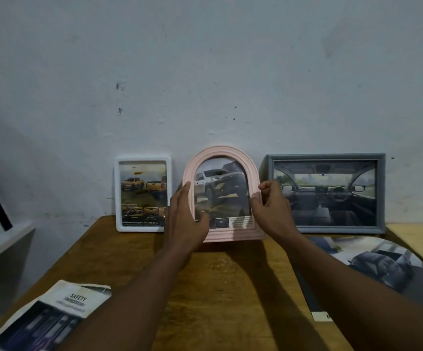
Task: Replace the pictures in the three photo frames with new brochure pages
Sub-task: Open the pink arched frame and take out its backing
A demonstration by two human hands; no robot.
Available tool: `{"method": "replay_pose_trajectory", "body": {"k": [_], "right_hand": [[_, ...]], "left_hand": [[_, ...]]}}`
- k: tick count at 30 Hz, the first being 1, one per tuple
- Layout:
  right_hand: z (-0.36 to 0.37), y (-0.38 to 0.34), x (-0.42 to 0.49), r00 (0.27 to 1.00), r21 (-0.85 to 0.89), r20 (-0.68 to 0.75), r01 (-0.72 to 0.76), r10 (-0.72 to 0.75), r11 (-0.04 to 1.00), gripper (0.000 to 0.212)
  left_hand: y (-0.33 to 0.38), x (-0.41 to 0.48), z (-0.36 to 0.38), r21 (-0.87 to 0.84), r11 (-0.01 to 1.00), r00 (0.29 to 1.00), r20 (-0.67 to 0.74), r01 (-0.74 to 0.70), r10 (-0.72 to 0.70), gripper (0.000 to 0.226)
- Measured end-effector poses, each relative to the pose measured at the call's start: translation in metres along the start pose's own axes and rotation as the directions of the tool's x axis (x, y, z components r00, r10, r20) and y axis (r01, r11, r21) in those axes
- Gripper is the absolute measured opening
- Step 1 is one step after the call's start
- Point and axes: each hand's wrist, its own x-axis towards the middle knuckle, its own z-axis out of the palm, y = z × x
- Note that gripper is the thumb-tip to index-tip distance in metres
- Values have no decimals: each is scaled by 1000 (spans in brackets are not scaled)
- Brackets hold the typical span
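Observation:
Three photo frames stand in a row against the wall at the back of the wooden table [220, 287]. The white rectangular frame [119, 193] on the left shows yellow pickup trucks. In the middle stands the pink arched frame [220, 152] with a white truck picture. The grey wide frame [380, 193] on the right shows a car interior. My left hand [184, 219] grips the pink frame's left edge, thumb across its front. My right hand [271, 206] pinches its right edge.
A brochure page headed "SAFETY" [61, 310] lies at the table's front left corner. An open brochure with a dark car picture [372, 264] lies at the right, before the grey frame. A pale ledge [2, 247] sits left of the table.

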Motion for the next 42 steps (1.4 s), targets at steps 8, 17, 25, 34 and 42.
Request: {"method": "replay_pose_trajectory", "body": {"k": [8,17,25,34,42], "right_hand": [[-32,-30,-50,997,43,-38,-59,61,997,26],[-82,-90,-60,996,-191,84,-18,35,981,27],[-76,-129,-74,985,-560,175,97,3,823,34],[-16,-132,-96,919,-366,363,-14,156,931,22],[-5,-35,-115,919,-549,319,-20,232,836,35]], "left_hand": [[28,-58,-39,-101,993,989,137,64,-49,65],[38,-115,-27,-317,858,862,445,404,-241,65],[58,-99,-20,-281,899,890,406,337,-206,55],[63,-57,-77,-366,851,887,409,375,-215,47],[8,-76,-69,-146,914,871,391,378,-297,57]]}}
